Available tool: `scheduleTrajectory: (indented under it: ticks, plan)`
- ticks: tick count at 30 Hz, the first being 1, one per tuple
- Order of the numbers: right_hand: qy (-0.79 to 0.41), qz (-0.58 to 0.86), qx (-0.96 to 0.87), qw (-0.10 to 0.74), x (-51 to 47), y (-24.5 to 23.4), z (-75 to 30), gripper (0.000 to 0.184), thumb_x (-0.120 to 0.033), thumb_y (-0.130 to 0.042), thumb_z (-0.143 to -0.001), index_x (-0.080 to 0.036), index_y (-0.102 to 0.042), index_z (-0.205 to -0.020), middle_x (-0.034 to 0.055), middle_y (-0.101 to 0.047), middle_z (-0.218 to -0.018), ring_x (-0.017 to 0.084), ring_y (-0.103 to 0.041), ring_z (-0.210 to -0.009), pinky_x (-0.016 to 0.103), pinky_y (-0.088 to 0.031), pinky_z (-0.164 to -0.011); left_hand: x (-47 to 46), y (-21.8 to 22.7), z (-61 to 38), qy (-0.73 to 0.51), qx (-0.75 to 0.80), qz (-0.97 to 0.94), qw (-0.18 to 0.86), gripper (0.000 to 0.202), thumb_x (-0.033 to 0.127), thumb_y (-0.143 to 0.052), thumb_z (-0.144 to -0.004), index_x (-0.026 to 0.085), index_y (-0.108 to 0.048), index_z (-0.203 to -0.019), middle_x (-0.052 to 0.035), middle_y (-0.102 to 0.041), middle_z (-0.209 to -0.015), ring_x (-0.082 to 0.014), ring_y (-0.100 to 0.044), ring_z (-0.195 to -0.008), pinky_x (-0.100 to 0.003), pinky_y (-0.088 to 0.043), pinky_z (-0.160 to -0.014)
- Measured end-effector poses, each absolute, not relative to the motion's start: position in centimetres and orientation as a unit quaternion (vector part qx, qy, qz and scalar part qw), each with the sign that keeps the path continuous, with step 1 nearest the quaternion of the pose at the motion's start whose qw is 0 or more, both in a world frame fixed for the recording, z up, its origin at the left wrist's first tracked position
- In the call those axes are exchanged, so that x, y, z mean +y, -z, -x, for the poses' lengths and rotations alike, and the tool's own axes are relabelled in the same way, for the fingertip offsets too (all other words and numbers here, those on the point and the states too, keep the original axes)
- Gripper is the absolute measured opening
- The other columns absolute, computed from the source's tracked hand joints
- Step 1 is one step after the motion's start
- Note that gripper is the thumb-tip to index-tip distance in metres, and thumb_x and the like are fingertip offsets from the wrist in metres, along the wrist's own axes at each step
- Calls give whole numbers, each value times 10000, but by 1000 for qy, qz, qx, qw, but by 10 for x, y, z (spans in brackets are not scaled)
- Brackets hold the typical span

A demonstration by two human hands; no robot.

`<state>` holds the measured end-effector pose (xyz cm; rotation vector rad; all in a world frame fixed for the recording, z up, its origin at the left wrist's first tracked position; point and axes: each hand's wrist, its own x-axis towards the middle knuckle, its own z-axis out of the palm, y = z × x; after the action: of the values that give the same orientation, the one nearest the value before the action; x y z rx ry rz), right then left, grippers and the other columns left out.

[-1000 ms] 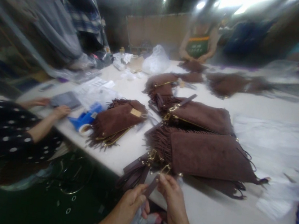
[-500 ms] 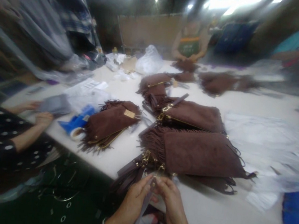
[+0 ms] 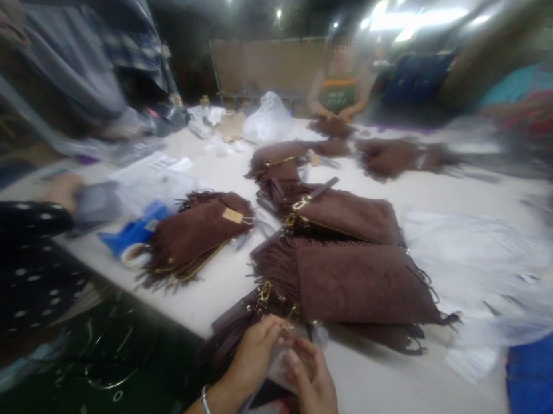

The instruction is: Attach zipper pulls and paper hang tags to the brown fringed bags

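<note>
Both my hands are together at the near table edge. My left hand (image 3: 252,355) is closed, thumb and fingertips pinching the end of a strap with a small gold-coloured fitting (image 3: 286,328). Below that hand, a pale stretch of the strap hangs toward my lap. My right hand (image 3: 314,383) is curled beside it, its fingers around a pale, see-through piece (image 3: 280,363), probably thin plastic, blurred. Just beyond lie dark straps with gold clasps (image 3: 263,297) and a brown fringed suede bag (image 3: 368,282), with another brown bag (image 3: 356,213) behind it.
To the left are tagged brown fringed bags (image 3: 200,231) and a blue tape dispenser (image 3: 135,230). Clear plastic bags (image 3: 492,260) and a blue bundle (image 3: 542,381) lie on the right. A co-worker's polka-dot sleeve (image 3: 13,215) reaches in at left; another person (image 3: 339,97) stands across the table (image 3: 184,303).
My right hand has shifted from the strap end; its fingers are curled lower beside the left hand. A pale, see-through piece shows between the hands. The co-worker's arm at left has moved up.
</note>
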<state>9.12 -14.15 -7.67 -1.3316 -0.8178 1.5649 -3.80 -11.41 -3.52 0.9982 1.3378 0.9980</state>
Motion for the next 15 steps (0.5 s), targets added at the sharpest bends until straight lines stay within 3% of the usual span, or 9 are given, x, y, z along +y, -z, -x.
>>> scheduleTrajectory:
  ticks: [4, 8, 11, 15]
  plan:
    - [-693, 515, -280, 420, -151, 94, -83, 497, -581, -703, -717, -184, -635, -1007, 61, -706, -830, 201, -659, -735, 258, -469, -585, -114, 34, 36, -406, 560, -373, 618, 309, 449, -512, -875, 163, -611, -935, -74, -671, -939, -188, -615, -796, -261, -457, -665]
    - [-722, 477, -263, 427, -142, 94, -80, 491, -577, -771, -639, -163, -639, -867, -20, -602, -589, 106, -534, -522, 200, -374, -500, -115, 36, 36, -406, 545, -345, 648, 322, 473, -529, -865, 163, -596, -919, -68, -667, -923, -159, -601, -713, -250, -450, -627]
    - [-712, 481, -283, 427, -137, 85, -81, 446, -568, -774, -635, -164, -613, -734, -39, -545, -526, 87, -472, -488, 197, -344, -490, -114, 38, 39, -413, 536, -333, 657, 322, 482, -550, -855, 166, -583, -906, -55, -657, -911, -129, -574, -658, -243, -452, -624]
    - [-696, 476, -328, 425, -137, 79, -83, 426, -578, -722, -688, -172, -595, -703, -35, -543, -542, 96, -462, -510, 209, -353, -511, -113, 39, 42, -415, 529, -324, 666, 335, 493, -577, -838, 163, -576, -893, -44, -636, -886, -116, -561, -648, -233, -457, -615]
